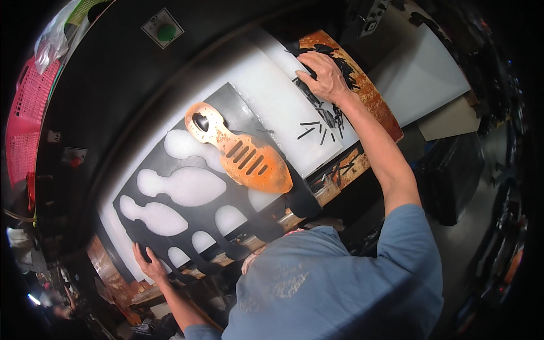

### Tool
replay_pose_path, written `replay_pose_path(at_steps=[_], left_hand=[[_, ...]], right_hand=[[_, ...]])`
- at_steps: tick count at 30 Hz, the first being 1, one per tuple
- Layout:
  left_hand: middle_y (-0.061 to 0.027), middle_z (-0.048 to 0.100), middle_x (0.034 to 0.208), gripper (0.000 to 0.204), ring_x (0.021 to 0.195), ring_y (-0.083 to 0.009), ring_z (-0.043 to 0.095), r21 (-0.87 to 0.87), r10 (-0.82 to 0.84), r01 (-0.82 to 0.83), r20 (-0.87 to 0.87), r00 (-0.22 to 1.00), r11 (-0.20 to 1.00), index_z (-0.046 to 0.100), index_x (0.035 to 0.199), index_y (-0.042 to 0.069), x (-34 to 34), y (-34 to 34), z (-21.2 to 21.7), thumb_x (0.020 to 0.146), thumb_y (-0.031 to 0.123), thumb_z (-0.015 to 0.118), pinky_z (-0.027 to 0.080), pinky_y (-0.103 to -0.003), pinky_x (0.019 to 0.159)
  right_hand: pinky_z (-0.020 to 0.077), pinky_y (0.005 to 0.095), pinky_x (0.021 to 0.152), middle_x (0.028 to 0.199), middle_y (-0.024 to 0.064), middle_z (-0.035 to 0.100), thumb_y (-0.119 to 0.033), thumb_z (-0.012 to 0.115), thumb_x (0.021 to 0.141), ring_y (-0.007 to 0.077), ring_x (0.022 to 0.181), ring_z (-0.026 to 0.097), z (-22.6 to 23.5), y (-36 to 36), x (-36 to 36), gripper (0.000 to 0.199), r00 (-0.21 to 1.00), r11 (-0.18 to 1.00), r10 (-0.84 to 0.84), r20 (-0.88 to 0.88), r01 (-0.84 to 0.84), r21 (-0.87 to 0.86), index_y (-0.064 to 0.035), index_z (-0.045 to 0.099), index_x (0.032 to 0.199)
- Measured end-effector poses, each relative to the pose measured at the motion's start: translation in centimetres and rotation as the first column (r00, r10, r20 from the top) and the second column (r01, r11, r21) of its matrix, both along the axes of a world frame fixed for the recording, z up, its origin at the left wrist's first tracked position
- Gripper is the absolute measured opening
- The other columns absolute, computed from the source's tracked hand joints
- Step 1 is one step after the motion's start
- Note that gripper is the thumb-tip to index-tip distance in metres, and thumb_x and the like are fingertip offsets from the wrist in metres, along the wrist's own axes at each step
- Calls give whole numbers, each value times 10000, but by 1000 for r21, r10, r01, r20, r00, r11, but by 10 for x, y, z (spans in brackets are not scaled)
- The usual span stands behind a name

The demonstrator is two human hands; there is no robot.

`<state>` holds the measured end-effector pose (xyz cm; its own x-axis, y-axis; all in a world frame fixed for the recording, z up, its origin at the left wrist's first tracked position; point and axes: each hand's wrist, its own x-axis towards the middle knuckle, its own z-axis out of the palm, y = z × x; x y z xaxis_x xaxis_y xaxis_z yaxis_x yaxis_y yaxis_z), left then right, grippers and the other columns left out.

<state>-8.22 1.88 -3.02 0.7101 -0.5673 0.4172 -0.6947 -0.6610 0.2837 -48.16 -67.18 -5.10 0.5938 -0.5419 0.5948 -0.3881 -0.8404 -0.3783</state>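
Observation:
A black sheet (164,221) with several insole-shaped holes lies on a white cutting board (249,71). On top of it rests an orange insole-shaped cutting die (266,170), with a ring-like end and several slots. My left hand (149,265) is at the sheet's lower left corner, fingers stretched out and apart, holding nothing that I can see. At the upper right, my right hand (327,76) lies over a pile of thin black offcut strips (317,102), thumb spread from the extended fingers. Its palm side is hidden.
A dark machine beam with a green button (166,32) spans the far left side. A worn brown board (377,102) with more strips lies beyond the right hand. White sheets (419,73) stand at the right, a pink basket (34,107) at the far left.

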Motion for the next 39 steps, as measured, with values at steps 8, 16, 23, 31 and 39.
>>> replay_pose_path(at_steps=[8, 16, 23, 31, 39], left_hand=[[-205, 554, 1576, 446, 1457, -362, 526, 16, -10, 10, -3, 1000, 1000, 572, 1491, -10, 3, 1, -1, 1065, 101, 642, 392, -446, 1234], [-206, 556, 1573, 441, 1450, -358, 533, -16, -47, 48, 15, 999, 999, 572, 1487, -14, 10, 6, -6, 1071, 112, 647, 402, -447, 1229], [-207, 589, 1538, 399, 1416, -360, 565, 3, 0, 0, 29, 1000, 1000, 607, 1444, -33, 1, 1, 1, 1070, 100, 647, 419, -445, 1214], [-245, 646, 1441, 403, 1374, -388, 596, -370, -218, 138, -184, 959, 919, 639, 1402, -60, -201, -191, 57, 1012, 3, 560, 438, -477, 1190], [-367, 320, 1665, 1035, 1550, -563, 303, -177, -571, 555, -424, 702, 813, 306, 1635, -58, -382, -469, 34, 861, 317, 882, 283, -626, 1253]], right_hand=[[349, 515, 1266, 1504, 178, 620, -344, 661, 1013, 337, 1441, 531, 0, 71, -27, 497, 961, 975, 204, -185, -183, 124, -23, 675, 1392], [491, 463, 1152, 1343, 185, 721, -124, 664, 982, 374, 1317, 636, 1, 59, -75, 270, 976, 999, -13, -216, 22, 41, 19, 775, 1182], [505, 476, 1121, 1261, 197, 727, -171, 769, 906, 408, 1259, 643, 16, 103, -68, 340, 984, 985, 171, -58, -169, 34, 13, 751, 1192], [545, 433, 939, 1036, 106, 743, -38, 760, 852, 329, 1038, 698, 5, 20, -57, 97, 969, 965, 247, 5, -246, -92, -27, 749, 948], [553, 471, 1013, 1169, 206, 746, -485, 669, 996, 384, 1127, 693, 5, -154, 63, 485, 988, 979, 138, -72, -125, 161, -35, 790, 1130]])
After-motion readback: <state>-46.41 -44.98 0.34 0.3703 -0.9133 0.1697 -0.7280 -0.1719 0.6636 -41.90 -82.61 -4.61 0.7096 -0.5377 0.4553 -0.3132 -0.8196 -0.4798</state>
